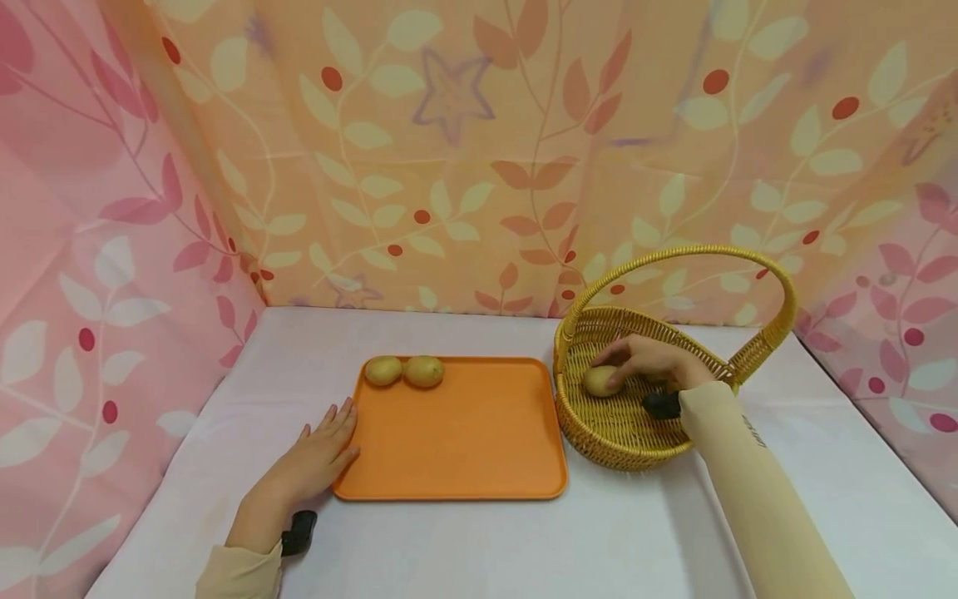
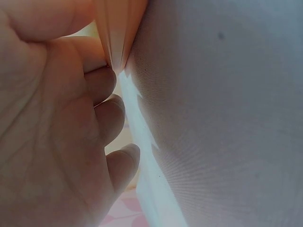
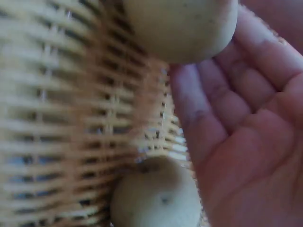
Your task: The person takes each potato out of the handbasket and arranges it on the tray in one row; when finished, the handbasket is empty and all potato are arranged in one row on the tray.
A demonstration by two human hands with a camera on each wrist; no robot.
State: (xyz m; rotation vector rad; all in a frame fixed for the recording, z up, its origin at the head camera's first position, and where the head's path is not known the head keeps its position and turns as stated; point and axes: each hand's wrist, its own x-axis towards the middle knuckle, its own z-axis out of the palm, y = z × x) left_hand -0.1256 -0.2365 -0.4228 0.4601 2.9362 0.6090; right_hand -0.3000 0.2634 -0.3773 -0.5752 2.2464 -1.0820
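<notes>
My right hand point(image 1: 651, 359) reaches into a yellow wicker basket point(image 1: 609, 457) and grips a potato point(image 1: 599, 383) between thumb and fingers. In the right wrist view this potato point(image 3: 182, 28) sits at the fingertips, and a second potato point(image 3: 158, 196) lies lower down against the weave. The head view hides that second one behind the hand. My left hand point(image 1: 318, 453) lies with straight fingers at the left edge of an orange tray point(image 1: 464, 433), touching its rim. Two potatoes, a left one point(image 1: 384, 371) and a right one point(image 1: 423, 372), lie side by side in the tray's far left corner.
The basket stands just right of the tray, its tall arched handle point(image 1: 696, 249) rising over the right hand. White cloth point(image 1: 479, 549) covers the table. Patterned curtains point(image 1: 449, 166) enclose the back and both sides.
</notes>
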